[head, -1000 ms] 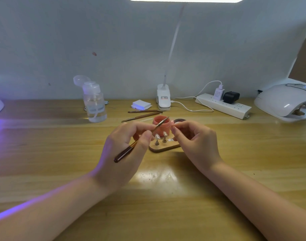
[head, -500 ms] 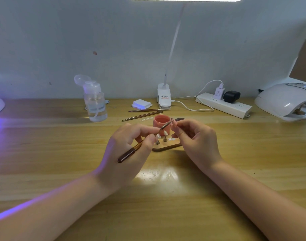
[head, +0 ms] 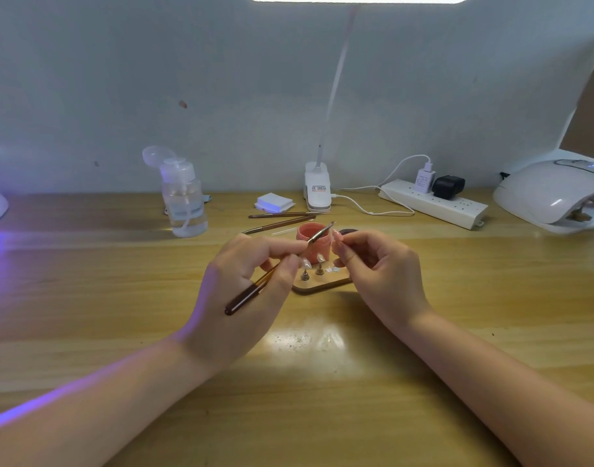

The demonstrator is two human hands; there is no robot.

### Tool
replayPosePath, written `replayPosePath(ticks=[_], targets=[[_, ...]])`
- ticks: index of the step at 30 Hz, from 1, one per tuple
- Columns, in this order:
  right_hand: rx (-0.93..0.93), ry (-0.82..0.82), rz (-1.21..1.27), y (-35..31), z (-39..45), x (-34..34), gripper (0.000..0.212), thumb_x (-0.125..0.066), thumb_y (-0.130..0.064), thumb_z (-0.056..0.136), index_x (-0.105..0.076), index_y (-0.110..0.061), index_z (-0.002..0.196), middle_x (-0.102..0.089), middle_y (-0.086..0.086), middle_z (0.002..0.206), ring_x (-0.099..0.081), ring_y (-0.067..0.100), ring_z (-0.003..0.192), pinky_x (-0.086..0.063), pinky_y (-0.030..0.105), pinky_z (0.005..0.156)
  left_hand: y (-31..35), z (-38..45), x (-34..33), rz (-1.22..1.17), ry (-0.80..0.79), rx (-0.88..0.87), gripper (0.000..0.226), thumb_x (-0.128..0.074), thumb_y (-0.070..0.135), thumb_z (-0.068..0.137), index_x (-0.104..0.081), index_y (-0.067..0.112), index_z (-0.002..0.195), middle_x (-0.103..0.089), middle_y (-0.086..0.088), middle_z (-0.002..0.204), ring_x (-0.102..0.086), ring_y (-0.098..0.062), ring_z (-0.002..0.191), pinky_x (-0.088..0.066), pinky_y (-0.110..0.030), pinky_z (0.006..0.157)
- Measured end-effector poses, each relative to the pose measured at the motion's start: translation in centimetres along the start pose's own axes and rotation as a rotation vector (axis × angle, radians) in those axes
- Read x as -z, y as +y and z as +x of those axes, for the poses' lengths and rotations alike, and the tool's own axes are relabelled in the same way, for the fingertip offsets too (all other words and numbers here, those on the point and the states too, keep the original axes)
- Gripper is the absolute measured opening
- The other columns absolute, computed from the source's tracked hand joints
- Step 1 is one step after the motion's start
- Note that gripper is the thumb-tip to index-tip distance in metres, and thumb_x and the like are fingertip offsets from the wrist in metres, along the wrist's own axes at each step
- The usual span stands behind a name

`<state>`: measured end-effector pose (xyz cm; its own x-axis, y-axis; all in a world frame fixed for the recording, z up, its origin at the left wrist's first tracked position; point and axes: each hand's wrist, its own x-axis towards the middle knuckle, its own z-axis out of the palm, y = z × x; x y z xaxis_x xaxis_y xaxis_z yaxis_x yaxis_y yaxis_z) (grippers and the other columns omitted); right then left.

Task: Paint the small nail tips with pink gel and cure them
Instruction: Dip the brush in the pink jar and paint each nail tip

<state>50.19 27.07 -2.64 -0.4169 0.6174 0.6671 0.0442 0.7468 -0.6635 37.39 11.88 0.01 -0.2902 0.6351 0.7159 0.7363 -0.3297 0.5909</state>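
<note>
Change: the right hand (head: 380,267) now holds one small clear nail tip (head: 337,238) lifted up, beside the open pink gel jar (head: 314,242); one second ago its fingers were low, at the small wooden stand (head: 322,284)
Brush: the thin dark-handled brush (head: 275,269) has risen too, and its bristle end now almost meets the lifted tip
Meaning: I judge that painting of this tip is about to start; curing is not yet done
Left grip: the left hand (head: 241,291) pinches the brush narrowly between thumb and forefinger
Right grip: thumb and forefinger pinch the tip; most of it stands above them
Other tips: two remain on pegs on the stand, below both hands
Lamp: the white curing lamp (head: 555,193) stands well apart, far right
</note>
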Motion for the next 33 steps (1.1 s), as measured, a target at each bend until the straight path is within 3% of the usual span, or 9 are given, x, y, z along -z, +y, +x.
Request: replayPosePath(ticks=[3,7,12,17,21,26,30,33], targets=[[0.008,-0.001,-0.010,0.0,0.0,0.0,0.009,-0.071,-0.011,0.086,-0.071,-0.011,0.095,-0.072,0.002,0.079,-0.069,0.020,0.071,-0.056,0.045,0.065,0.1,0.0,-0.2,0.011,-0.034,-0.010,0.018,-0.056,0.032,0.087,-0.067,0.036,0.102,-0.067,0.026,0.087,-0.058,-0.005,0.088,-0.040,-0.012,0.078],[0.010,0.003,-0.025,-0.1,0.0,0.1,0.009,-0.070,-0.011,0.086,-0.071,-0.012,0.095,-0.071,0.001,0.076,-0.068,0.018,0.071,-0.056,0.044,0.065,-0.1,-0.1,0.0,-0.024,0.014,0.034,0.024,-0.052,0.036,0.084,-0.071,0.028,0.096,-0.069,0.015,0.084,-0.059,-0.006,0.085,-0.036,-0.009,0.073],[0.039,0.010,-0.054,-0.3,-0.1,0.1,0.008,-0.071,-0.010,0.086,-0.071,-0.011,0.094,-0.070,0.000,0.075,-0.066,0.016,0.068,-0.054,0.041,0.064,0.2,0.2,-0.2,0.005,-0.021,-0.068,0.021,-0.055,0.028,0.088,-0.065,0.039,0.103,-0.065,0.033,0.094,-0.057,0.001,0.091,-0.037,-0.009,0.076],[0.041,0.033,-0.070,-0.3,0.0,0.1,0.007,-0.071,-0.011,0.086,-0.071,-0.013,0.093,-0.069,-0.002,0.073,-0.065,0.013,0.066,-0.054,0.039,0.062,-0.3,0.1,0.0,-0.008,0.006,-0.011,0.019,-0.053,0.031,0.085,-0.069,0.036,0.096,-0.068,0.023,0.087,-0.058,-0.007,0.086,-0.035,-0.008,0.072],[0.065,0.024,-0.092,-0.4,-0.1,0.1,0.007,-0.070,-0.012,0.086,-0.072,-0.011,0.093,-0.069,-0.002,0.074,-0.064,0.012,0.066,-0.054,0.037,0.062,0.2,0.2,-0.2,-0.013,-0.029,-0.043,0.020,-0.055,0.029,0.088,-0.065,0.039,0.101,-0.063,0.035,0.092,-0.057,0.001,0.090,-0.037,-0.007,0.075],[0.048,0.034,-0.083,-0.4,-0.1,0.1,0.006,-0.071,-0.010,0.086,-0.072,-0.011,0.092,-0.069,-0.002,0.073,-0.065,0.014,0.066,-0.054,0.038,0.063,-0.7,0.0,-0.1,0.009,-0.004,0.090,0.016,-0.057,0.023,0.085,-0.068,0.032,0.090,-0.068,0.015,0.080,-0.058,-0.009,0.087,-0.035,-0.009,0.073],[0.082,0.020,-0.110,-0.5,-0.1,0.0,0.007,-0.071,-0.010,0.085,-0.072,-0.008,0.092,-0.069,0.000,0.074,-0.064,0.014,0.066,-0.053,0.038,0.061,-0.1,0.1,-0.1,-0.015,-0.007,0.065,0.020,-0.052,0.036,0.086,-0.068,0.037,0.098,-0.069,0.019,0.087,-0.059,-0.009,0.091,-0.037,-0.008,0.074],[0.078,0.022,-0.111,-0.5,-0.1,0.0,0.006,-0.071,-0.009,0.085,-0.072,-0.008,0.091,-0.069,-0.001,0.074,-0.064,0.014,0.066,-0.053,0.037,0.061,-0.1,0.1,-0.3,0.004,-0.022,0.053,0.016,-0.059,0.027,0.087,-0.068,0.038,0.094,-0.069,0.021,0.085,-0.060,-0.011,0.089,-0.040,-0.015,0.077]])
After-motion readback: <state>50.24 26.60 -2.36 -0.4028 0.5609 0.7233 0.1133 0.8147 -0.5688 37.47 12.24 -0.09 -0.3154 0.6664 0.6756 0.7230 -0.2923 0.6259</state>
